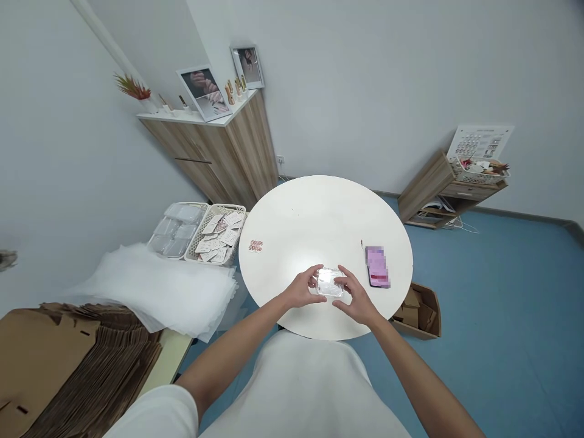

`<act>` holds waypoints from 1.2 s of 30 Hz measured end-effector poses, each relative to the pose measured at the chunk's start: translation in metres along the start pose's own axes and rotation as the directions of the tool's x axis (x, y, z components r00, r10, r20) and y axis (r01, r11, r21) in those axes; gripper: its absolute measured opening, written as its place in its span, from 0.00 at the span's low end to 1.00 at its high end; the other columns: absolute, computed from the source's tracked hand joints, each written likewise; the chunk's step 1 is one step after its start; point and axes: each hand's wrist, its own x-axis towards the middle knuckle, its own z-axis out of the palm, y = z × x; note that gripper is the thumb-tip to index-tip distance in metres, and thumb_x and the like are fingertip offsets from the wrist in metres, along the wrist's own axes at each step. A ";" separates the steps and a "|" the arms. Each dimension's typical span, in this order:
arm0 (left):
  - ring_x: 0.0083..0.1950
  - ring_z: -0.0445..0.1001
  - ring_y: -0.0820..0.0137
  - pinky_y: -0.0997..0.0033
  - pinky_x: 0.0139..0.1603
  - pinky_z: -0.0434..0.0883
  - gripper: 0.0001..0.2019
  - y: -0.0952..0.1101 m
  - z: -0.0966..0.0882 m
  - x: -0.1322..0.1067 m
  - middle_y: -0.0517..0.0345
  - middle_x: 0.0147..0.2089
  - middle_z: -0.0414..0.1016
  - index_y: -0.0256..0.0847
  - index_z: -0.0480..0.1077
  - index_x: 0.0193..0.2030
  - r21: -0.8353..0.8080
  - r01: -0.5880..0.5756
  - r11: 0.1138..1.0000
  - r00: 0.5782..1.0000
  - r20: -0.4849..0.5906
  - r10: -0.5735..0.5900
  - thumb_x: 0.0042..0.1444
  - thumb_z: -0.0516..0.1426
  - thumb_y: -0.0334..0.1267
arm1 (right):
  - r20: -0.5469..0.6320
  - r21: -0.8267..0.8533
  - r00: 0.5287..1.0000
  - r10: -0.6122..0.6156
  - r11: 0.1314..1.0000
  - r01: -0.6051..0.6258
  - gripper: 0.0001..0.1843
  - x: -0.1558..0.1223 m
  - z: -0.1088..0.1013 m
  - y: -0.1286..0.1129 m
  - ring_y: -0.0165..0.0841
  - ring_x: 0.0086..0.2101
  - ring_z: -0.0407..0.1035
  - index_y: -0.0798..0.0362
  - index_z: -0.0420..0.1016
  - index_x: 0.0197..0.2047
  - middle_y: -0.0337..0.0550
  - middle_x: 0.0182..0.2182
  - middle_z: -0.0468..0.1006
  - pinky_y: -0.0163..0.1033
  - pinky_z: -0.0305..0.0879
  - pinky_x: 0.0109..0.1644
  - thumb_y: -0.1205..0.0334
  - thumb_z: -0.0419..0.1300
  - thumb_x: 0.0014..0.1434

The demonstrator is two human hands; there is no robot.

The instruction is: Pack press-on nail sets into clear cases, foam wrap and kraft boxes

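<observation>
A small clear plastic box sits between my two hands over the front part of the round white table. My left hand grips its left side, thumb at the near edge and fingers at the far edge. On the right side, my right hand holds it the same way, with a finger over its top. Glare hides what the box contains, if anything. Small reddish pieces lie in rows at the table's left. To the right of my hands rests a phone with a purple screen.
Left of the table stand a basket of cards and a basket of clear boxes. White sheets and stacked brown cardboard lie nearer. An open carton is on the floor at right.
</observation>
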 end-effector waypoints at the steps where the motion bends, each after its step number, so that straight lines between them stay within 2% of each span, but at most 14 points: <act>1: 0.35 0.65 0.74 0.67 0.40 0.66 0.41 0.000 0.000 0.000 0.56 0.44 0.63 0.50 0.53 0.58 0.000 -0.002 1.000 1.000 0.003 0.002 0.34 0.64 0.39 | 0.000 -0.009 1.000 -0.004 1.000 0.004 0.24 0.000 -0.001 0.000 0.41 0.53 0.55 0.46 0.64 0.47 0.47 0.59 0.49 0.46 0.62 0.48 0.62 0.61 0.44; 7: 0.36 0.66 0.74 0.66 0.41 0.66 0.46 -0.007 0.004 0.000 0.53 0.48 0.61 0.50 0.47 0.61 -0.046 -0.002 0.999 1.000 0.003 0.002 0.34 0.65 0.38 | -0.035 0.001 0.999 -0.003 1.000 0.003 0.21 0.000 -0.001 0.001 0.40 0.52 0.57 0.47 0.64 0.45 0.48 0.57 0.54 0.45 0.63 0.47 0.63 0.60 0.44; 16: 0.36 0.66 0.75 0.65 0.41 0.67 0.42 -0.010 0.002 0.002 0.54 0.44 0.63 0.47 0.52 0.59 -0.125 -0.015 0.992 0.998 0.051 0.021 0.35 0.65 0.36 | -0.061 -0.002 0.998 -0.022 1.000 0.022 0.22 0.001 0.002 0.004 0.40 0.52 0.56 0.49 0.65 0.43 0.50 0.55 0.57 0.46 0.62 0.49 0.59 0.63 0.42; 25: 0.39 0.66 0.72 0.66 0.39 0.69 0.40 -0.004 0.001 0.001 0.56 0.43 0.61 0.47 0.55 0.57 -0.214 -0.028 0.976 0.998 0.044 0.039 0.35 0.65 0.34 | -0.083 0.069 0.996 -0.039 0.997 0.045 0.21 0.003 0.002 0.001 0.40 0.52 0.57 0.50 0.66 0.40 0.51 0.53 0.58 0.44 0.62 0.50 0.57 0.64 0.42; 36: 0.40 0.65 0.72 0.67 0.38 0.69 0.39 -0.008 0.003 0.003 0.55 0.42 0.61 0.46 0.56 0.56 -0.296 -0.010 0.955 0.998 0.056 0.027 0.34 0.65 0.34 | -0.100 0.184 0.995 0.000 0.983 0.018 0.22 0.004 0.005 0.009 0.40 0.52 0.57 0.50 0.66 0.40 0.50 0.53 0.58 0.44 0.61 0.50 0.58 0.65 0.40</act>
